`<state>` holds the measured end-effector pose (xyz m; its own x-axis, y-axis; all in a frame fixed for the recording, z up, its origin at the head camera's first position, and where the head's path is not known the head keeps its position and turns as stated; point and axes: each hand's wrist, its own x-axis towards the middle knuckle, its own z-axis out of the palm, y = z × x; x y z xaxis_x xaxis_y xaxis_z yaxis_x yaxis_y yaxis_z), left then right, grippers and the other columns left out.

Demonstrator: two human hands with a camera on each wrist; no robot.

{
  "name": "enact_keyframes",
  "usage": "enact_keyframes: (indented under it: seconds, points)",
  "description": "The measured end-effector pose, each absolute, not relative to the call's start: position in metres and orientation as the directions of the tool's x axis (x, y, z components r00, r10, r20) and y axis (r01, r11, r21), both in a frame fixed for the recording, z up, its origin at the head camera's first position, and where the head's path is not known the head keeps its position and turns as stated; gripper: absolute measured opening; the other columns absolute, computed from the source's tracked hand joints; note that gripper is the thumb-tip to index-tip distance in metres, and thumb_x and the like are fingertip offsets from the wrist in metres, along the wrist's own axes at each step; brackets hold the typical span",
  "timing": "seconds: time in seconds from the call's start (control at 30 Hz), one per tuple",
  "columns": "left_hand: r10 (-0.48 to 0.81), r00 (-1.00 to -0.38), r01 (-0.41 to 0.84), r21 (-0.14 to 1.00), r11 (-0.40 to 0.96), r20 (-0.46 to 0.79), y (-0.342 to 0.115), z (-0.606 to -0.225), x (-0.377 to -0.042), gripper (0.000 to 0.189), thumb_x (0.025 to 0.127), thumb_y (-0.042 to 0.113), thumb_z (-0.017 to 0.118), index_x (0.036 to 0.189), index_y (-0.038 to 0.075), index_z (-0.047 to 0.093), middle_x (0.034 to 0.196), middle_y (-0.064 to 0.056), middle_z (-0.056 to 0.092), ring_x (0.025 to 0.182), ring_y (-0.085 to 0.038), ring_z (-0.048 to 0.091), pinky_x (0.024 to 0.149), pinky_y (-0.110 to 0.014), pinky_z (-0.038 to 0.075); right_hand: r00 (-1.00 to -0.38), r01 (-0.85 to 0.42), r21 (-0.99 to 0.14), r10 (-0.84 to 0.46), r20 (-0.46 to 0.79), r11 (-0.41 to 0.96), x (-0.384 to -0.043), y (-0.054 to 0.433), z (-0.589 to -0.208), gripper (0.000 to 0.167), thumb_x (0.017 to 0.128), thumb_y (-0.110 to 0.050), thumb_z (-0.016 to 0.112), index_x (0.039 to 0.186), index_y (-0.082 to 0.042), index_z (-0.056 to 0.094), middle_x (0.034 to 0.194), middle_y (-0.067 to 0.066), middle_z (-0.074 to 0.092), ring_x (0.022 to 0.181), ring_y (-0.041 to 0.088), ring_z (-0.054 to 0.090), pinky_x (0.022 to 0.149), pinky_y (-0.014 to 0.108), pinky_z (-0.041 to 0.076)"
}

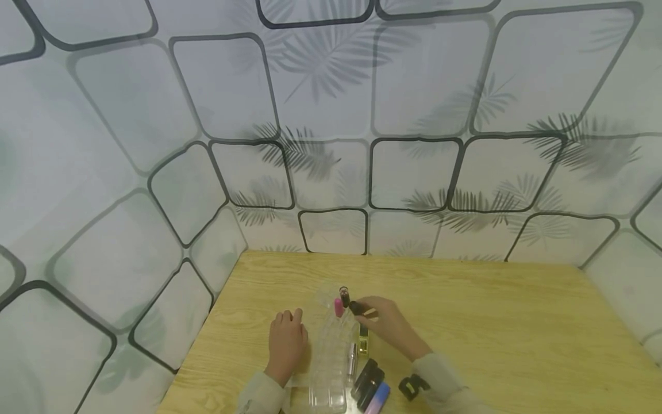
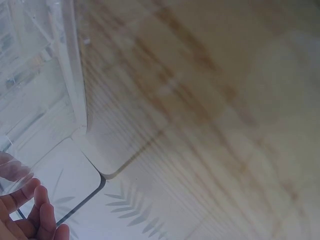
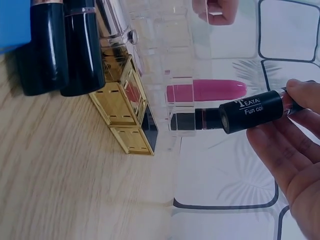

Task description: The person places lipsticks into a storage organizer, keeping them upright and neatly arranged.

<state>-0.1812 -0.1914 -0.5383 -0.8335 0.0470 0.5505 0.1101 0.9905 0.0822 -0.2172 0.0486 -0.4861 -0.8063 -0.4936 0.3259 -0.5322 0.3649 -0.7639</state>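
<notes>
My right hand [image 1: 385, 322] pinches a black lipstick tube [image 3: 255, 111] with white lettering between thumb and fingers. It is close to the far end of a clear compartmented lipstick organizer [image 1: 331, 359]. Within that far end stand a pink lipstick [image 3: 215, 90] and another black lipstick [image 3: 209, 118]; the held tube overlaps the latter in the right wrist view. To the left of the organizer is my left hand [image 1: 287, 342], holding nothing. Its fingers [image 2: 45, 220] are loosely bent in the left wrist view.
Along the organizer's right side lie a gold lipstick case [image 1: 364, 343], a silver tube [image 1: 352, 361], two black tubes [image 1: 368, 379] and a blue-pink tube [image 1: 377, 399]. The wooden table [image 1: 517, 333] meets a patterned backdrop [image 1: 331, 172] behind and at the sides.
</notes>
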Motion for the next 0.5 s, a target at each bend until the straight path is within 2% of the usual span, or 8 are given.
enact_keyframes:
  seconds: [0.5]
  points:
    - [0.035, -0.852, 0.102, 0.100, 0.990, 0.522, -0.192, -0.539, -0.182, 0.022, 0.073, 0.008, 0.069, 0.091, 0.006, 0.057, 0.070, -0.005, 0.051, 0.063, -0.017, 0.042, 0.056, -0.030, 0.037, -0.785, -0.581, -0.739, -0.474, 0.398, 0.341, -0.221, 0.034, -0.494, 0.026, 0.081, -0.003, 0.067, 0.106, 0.002, 0.063, 0.102, 0.015, 0.067, 0.087, 0.026, 0.067, 0.073, 0.018, 0.053]
